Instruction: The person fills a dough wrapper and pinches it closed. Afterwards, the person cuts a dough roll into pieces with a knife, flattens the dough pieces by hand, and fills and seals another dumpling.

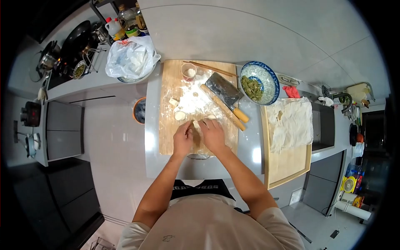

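Note:
Both hands are over the near part of a floured wooden board point(171, 137). My left hand point(183, 138) has its fingers curled beside a small piece of dough point(196, 124). My right hand point(211, 134) bends its fingers onto that same dough from the other side. A round dough piece point(180, 115) lies just beyond my left hand, and another point(211, 117) is at my right fingertips. Farther left sits a dough lump point(173, 101). A rolling pin point(223, 106) and a cleaver point(223, 87) lie on the board's right side, beyond my right hand.
At the board's far edge are a small cup of flour point(188, 71) and chopsticks point(210, 68). A patterned bowl point(271, 85) holds green filling. Right of it is a wooden tray point(287, 168) with a white cloth point(291, 125). A plastic bag point(131, 58) covers a bowl at left.

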{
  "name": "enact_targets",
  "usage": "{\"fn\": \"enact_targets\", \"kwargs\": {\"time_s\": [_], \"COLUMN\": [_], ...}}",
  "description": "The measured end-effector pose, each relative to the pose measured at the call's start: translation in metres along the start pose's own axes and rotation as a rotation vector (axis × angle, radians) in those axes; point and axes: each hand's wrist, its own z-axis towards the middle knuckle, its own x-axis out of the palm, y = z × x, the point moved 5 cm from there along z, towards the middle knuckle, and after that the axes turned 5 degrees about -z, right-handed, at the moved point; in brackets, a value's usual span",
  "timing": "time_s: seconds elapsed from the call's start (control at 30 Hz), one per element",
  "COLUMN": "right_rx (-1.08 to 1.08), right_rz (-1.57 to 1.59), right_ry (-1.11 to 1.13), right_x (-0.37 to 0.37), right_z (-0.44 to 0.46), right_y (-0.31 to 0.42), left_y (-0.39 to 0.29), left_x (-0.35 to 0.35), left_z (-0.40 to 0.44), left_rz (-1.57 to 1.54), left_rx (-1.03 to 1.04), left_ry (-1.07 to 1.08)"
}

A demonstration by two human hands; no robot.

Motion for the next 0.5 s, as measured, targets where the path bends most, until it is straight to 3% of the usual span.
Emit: {"fn": "enact_targets", "kwargs": {"time_s": [0.13,0.2,0.23,0.3,0.33,0.5], "right_rx": [0.087,0.484,0.484,0.551,0.532,0.488], "right_rz": [0.201,0.657,0.658,1.228,1.367,1.454], "right_ry": [0.034,0.151,0.148,-0.108,-0.153,-0.074], "right_x": [-0.003,0.012,0.019,0.035,0.04,0.058], "right_z": [-0.029,-0.044,-0.043,-0.042,-0.036,-0.021], "right_y": [0.007,-0.001,0.002,0.004,0.004,0.008], "left_y": [-0.002,0.003,0.005,0.004,-0.001,0.008], "left_x": [0.01,0.014,0.017,0.021,0.025,0.045], "left_z": [-0.008,-0.011,-0.012,-0.013,-0.013,-0.015], "left_rz": [-0.119,-0.127,-0.265,-0.402,-0.546,-0.894], "left_rx": [-0.113,-0.141,-0.172,-0.201,-0.252,-0.346], "left_ry": [0.066,0.092,0.075,0.06,0.119,0.27]}}
